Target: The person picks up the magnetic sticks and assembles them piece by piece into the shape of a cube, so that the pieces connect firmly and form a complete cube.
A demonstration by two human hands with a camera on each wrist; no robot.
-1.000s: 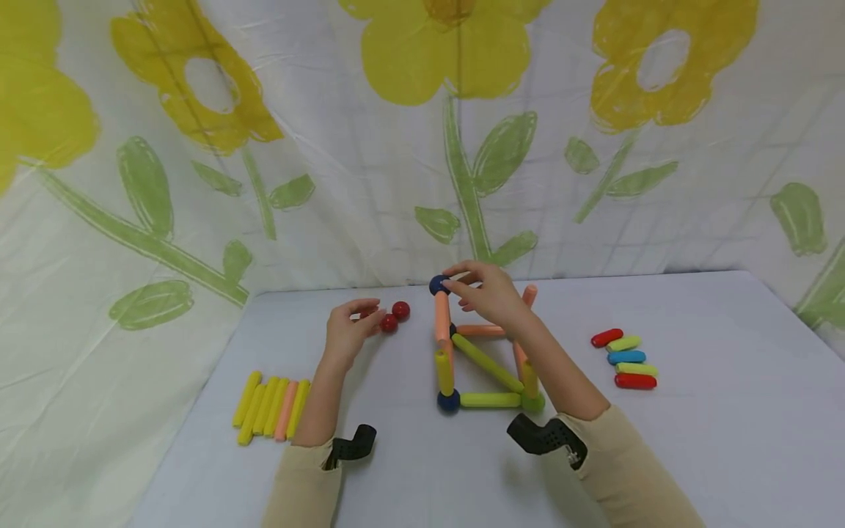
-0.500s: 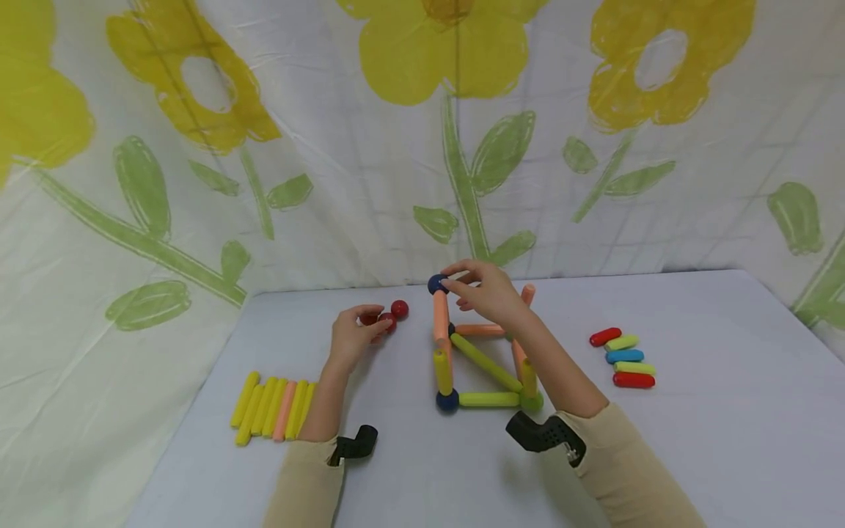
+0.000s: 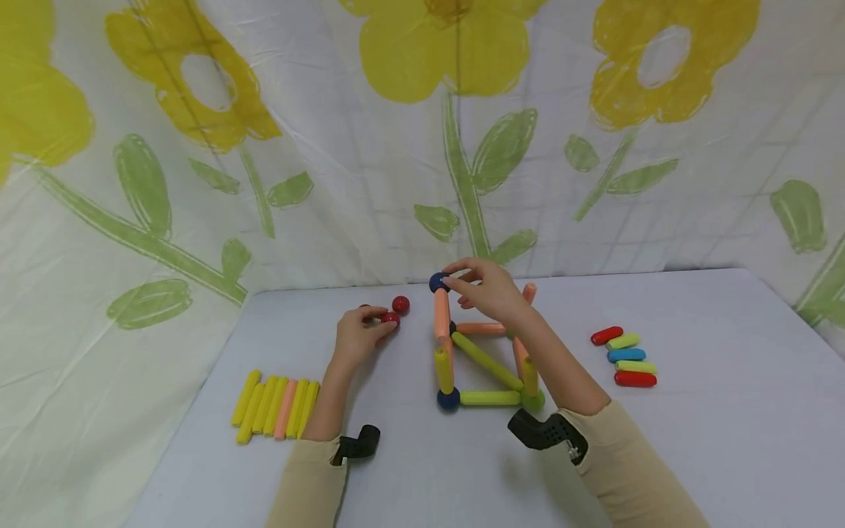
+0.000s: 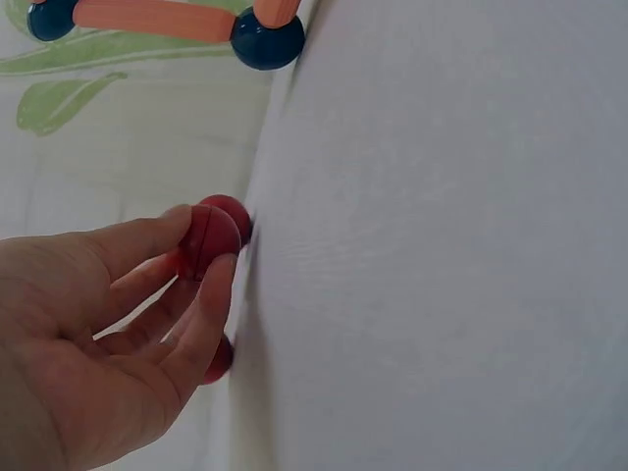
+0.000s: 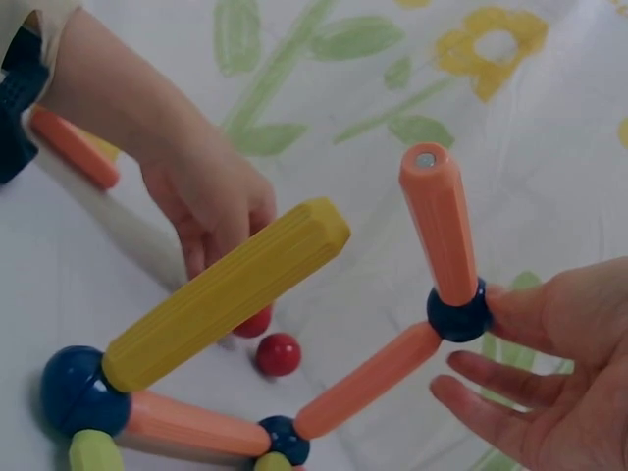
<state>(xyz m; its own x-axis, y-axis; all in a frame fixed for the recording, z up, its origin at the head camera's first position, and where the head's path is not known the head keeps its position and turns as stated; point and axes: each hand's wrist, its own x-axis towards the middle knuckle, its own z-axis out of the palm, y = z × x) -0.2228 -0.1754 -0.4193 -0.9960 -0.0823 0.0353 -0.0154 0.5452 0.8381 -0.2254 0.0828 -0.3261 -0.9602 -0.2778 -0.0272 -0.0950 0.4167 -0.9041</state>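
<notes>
My left hand (image 3: pixel 356 339) pinches a red ball (image 4: pixel 210 241) between thumb and fingers, at the back left of the table. Another red ball (image 3: pixel 400 304) sits just beyond it, and a third red ball (image 4: pixel 219 360) is partly hidden behind the fingers in the left wrist view. The thumb and fingertips of my right hand (image 3: pixel 488 292) hold a dark blue ball (image 5: pixel 458 312) at the top corner of a frame of sticks and balls. An orange stick (image 5: pixel 438 226) points from that ball toward the right wrist camera. Another orange stick (image 5: pixel 368 381) runs down from it to a lower blue ball (image 5: pixel 285 440).
The frame's near side has a yellow-green stick (image 3: pixel 490 398) between a blue ball (image 3: pixel 448 399) and a green ball (image 3: pixel 532 400). Yellow sticks (image 3: pixel 268 405) and one orange stick (image 3: pixel 286 409) lie at left. Short coloured sticks (image 3: pixel 626 355) lie at right. A flowered cloth (image 3: pixel 370 183) hangs behind.
My left hand has moved slightly right and closed its thumb and fingers on the red ball. My right hand has stayed at the blue ball, and the frame stands as before.
</notes>
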